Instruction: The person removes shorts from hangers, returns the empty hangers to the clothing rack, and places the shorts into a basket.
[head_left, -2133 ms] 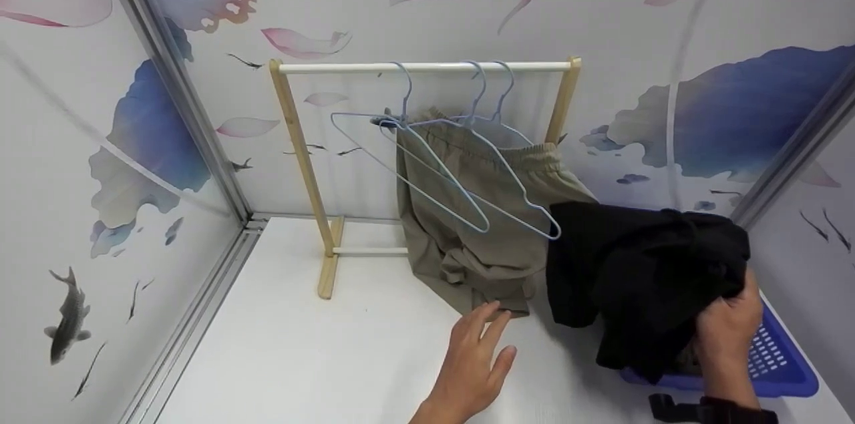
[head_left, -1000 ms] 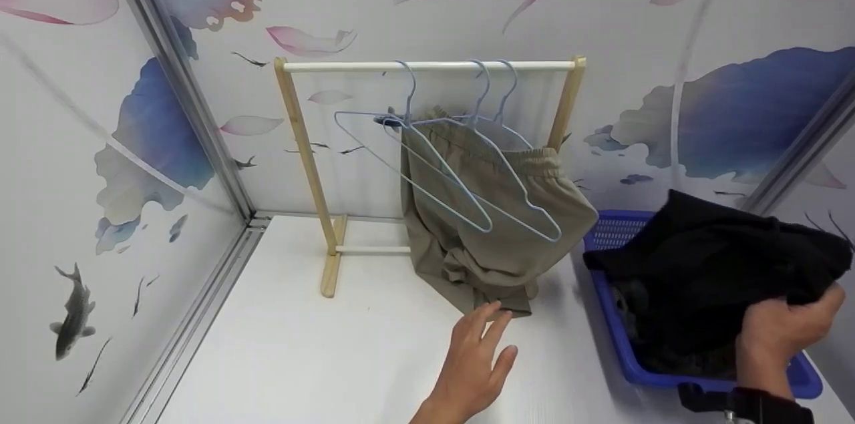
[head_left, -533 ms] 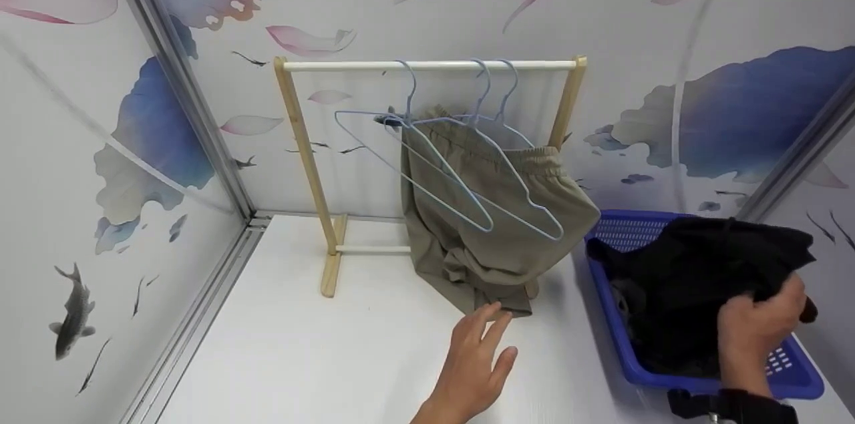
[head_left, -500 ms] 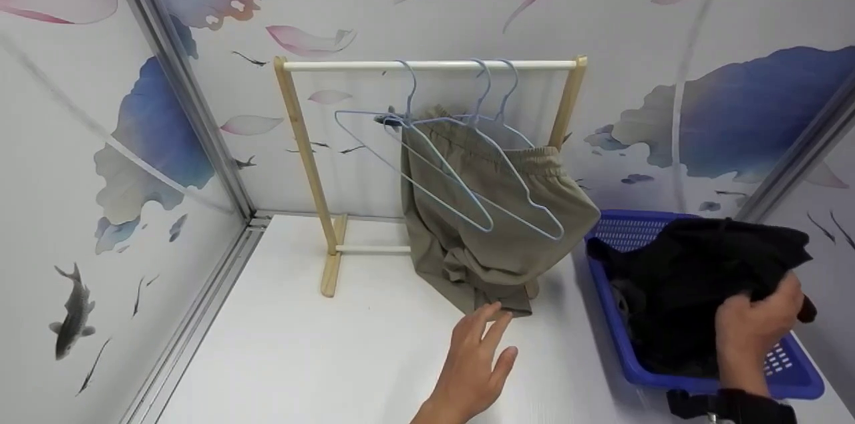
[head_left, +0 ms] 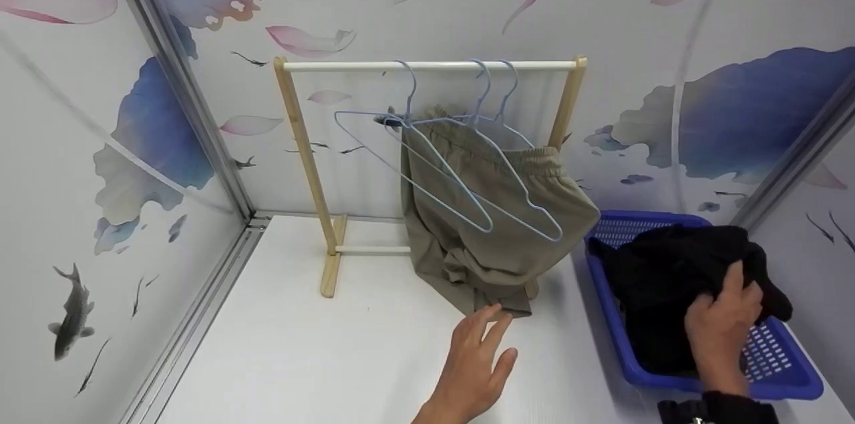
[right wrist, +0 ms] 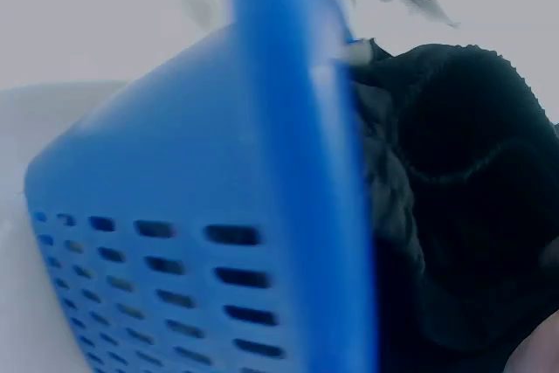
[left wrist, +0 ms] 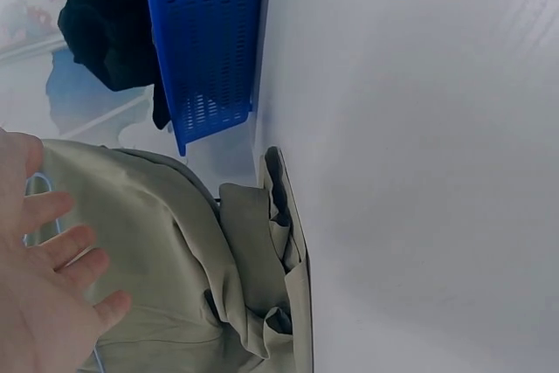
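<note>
A black garment [head_left: 674, 284] lies bunched in the blue plastic basket [head_left: 795, 370], partly over its right side. My right hand [head_left: 725, 327] rests on the cloth with its index finger extended; the undersides of the fingers are hidden. In the right wrist view, the basket wall [right wrist: 166, 163] fills the left, and a gathered edge of the black garment [right wrist: 472, 242] shows inside. My left hand [head_left: 467, 364] is held with fingers loosely spread, holding nothing. It is near the hem of khaki trousers [head_left: 494, 224], which hang on the rack with a gathered elastic waist.
A small wooden rack [head_left: 300, 157] with a white rail [head_left: 334, 67] stands at the back. Light blue wire hangers [head_left: 441, 173] hang from it, in front of the trousers. A white tabletop [head_left: 314, 357] spreads below, bounded by printed panels and a metal frame [head_left: 187, 97].
My right hand has brought the black garment from beside the trousers rightward over the basket, then lowered it in. Its fingers have loosened on the cloth. My left hand has stayed in place.
</note>
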`<state>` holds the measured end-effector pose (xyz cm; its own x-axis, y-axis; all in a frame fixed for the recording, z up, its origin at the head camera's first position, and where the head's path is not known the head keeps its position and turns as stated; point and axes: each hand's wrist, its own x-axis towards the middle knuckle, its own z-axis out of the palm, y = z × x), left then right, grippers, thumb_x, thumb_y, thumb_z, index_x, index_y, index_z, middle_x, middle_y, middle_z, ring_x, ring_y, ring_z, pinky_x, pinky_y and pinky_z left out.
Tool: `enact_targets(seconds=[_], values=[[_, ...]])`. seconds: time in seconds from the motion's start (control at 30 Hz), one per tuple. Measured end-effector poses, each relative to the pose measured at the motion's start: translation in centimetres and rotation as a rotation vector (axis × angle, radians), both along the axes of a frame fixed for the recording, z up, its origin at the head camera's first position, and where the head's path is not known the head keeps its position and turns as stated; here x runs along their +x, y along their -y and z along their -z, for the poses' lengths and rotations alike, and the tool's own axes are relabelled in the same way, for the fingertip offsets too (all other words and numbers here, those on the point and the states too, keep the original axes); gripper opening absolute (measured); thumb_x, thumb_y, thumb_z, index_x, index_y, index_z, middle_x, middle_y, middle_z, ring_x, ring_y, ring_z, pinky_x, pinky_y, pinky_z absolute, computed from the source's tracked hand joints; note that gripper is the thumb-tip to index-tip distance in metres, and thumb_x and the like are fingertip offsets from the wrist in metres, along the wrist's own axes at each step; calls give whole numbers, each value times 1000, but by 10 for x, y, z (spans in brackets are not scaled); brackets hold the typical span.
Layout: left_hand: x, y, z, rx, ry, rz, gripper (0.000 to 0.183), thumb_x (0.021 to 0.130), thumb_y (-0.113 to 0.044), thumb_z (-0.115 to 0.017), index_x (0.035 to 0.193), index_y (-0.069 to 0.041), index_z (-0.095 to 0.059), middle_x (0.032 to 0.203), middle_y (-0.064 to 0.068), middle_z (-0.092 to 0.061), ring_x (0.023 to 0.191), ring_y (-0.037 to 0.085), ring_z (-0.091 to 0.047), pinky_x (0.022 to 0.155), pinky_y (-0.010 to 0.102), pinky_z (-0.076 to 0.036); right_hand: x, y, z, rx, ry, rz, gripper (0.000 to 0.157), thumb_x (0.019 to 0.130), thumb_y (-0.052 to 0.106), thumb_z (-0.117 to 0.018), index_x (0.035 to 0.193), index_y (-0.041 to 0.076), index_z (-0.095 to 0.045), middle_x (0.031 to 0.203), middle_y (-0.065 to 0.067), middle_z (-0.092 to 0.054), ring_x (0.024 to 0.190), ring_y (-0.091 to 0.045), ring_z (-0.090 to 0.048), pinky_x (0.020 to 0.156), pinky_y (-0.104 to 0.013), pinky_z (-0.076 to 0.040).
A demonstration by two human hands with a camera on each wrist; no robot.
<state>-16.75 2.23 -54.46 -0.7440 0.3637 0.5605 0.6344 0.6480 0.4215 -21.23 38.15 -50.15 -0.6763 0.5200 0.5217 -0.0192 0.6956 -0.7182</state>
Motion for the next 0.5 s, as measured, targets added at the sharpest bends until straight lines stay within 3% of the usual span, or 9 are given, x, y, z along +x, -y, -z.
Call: enact_targets(seconds=[0.33, 0.4, 0.5], values=[[0, 0, 1, 10, 11, 8, 43, 112, -35, -45, 142, -8, -59, 149, 10, -49, 137, 24, -49, 109, 50, -43, -4, 4, 20, 185, -54, -10, 60, 85, -16, -45, 145, -11, -44, 132, -56, -36, 100, -73, -37, 80, -77, -30], [0, 0, 2, 15, 12, 16, 43, 112, -34, -45, 142, -7, -59, 149, 11, -49, 137, 24, -48, 109, 50, -43, -4, 5, 22, 199, -20, -13, 60, 86, -15, -46, 146, -9, -44, 134, -55, -36, 99, -73, -37, 78, -77, -30], [-1, -1, 4, 6, 4, 24, 43, 112, -35, -44, 142, -7, -58, 149, 10, -49, 138, 24, -48, 111, 48, -42, -2, 5, 23, 181, 99, -29, 61, 89, -12, -45, 150, -6, -39, 141, -52, -31, 104, -73, -36, 80, -79, -30]])
